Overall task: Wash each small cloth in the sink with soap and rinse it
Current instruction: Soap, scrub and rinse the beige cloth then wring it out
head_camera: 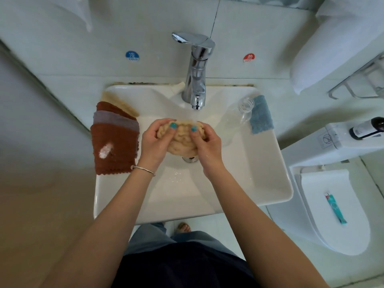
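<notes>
A bunched beige cloth (182,140) hangs over the drain of the white sink (259,179), under the chrome tap (197,80). My left hand (154,142) grips its left side and my right hand (205,142) grips its right side, thumbs on top. A thin stream of water seems to fall from the spout onto the cloth. On the sink's left rim lies a stack of small cloths (115,138), brown, grey and beige, with a white soapy patch (106,150) on the top brown one. A blue cloth (260,115) lies on the right rim.
A clear plastic bottle (239,117) lies on the sink's right slope beside the blue cloth. A toilet (332,208) stands to the right with a teal tube (335,207) on its lid and a dark bottle (367,127) on its tank. Tiled wall behind.
</notes>
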`<state>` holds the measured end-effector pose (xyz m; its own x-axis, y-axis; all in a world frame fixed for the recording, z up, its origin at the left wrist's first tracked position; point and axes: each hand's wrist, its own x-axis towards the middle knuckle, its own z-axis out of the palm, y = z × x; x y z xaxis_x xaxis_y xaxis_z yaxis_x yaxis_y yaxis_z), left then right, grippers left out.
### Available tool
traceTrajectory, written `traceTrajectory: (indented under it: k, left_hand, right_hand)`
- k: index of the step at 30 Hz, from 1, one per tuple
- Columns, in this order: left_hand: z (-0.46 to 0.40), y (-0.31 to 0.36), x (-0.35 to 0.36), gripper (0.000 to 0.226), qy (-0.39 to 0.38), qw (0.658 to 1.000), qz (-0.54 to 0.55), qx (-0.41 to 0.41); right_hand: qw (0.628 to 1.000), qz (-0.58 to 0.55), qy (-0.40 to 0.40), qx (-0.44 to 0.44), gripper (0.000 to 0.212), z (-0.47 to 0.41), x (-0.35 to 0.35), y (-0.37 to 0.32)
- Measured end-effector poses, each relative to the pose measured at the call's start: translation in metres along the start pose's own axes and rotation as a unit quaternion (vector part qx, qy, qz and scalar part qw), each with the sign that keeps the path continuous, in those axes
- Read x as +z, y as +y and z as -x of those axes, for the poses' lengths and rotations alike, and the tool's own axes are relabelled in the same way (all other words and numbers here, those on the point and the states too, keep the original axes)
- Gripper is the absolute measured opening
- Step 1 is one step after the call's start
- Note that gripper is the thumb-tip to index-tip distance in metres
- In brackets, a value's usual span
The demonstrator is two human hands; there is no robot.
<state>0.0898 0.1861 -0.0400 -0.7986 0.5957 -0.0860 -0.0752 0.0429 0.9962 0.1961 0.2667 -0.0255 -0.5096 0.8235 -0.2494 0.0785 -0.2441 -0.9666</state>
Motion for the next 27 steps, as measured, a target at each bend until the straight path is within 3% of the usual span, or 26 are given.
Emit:
traceTrajectory:
  k: [3,9,16,20,23,27]
  left_hand:
    - [-0.004,-0.001,-0.005,0.013,0.006,1.0,0.0,0.001]
    - [0.006,0.005,0.028,0.015,-0.069,0.997,-0.002,-0.016]
    - [0.0,-0.004,-0.019,0.01,-0.009,0.999,0.033,-0.018]
    - [0.011,0.002,0.018,0.017,-0.093,0.994,-0.018,-0.052]
    - [0.013,0.01,0.048,0.015,-0.028,0.995,-0.018,-0.092]
    - [0.006,0.017,0.059,0.008,0.059,0.998,0.023,-0.029]
  right_hand:
    - [1.0,-0.02,0.002,0.018,0.014,0.001,0.006,0.0]
    - [0.998,-0.029,0.056,0.002,0.013,-0.002,-0.03,0.005]
    - [1.0,-0.004,-0.016,-0.013,0.011,0.01,0.007,0.001]
    - [0.999,-0.037,0.024,-0.018,0.009,0.008,-0.001,0.005]
    - [0.999,-0.013,0.015,-0.034,0.01,0.005,0.001,0.002]
    - [0.997,0.051,0.033,-0.044,0.017,-0.003,0.015,-0.002]
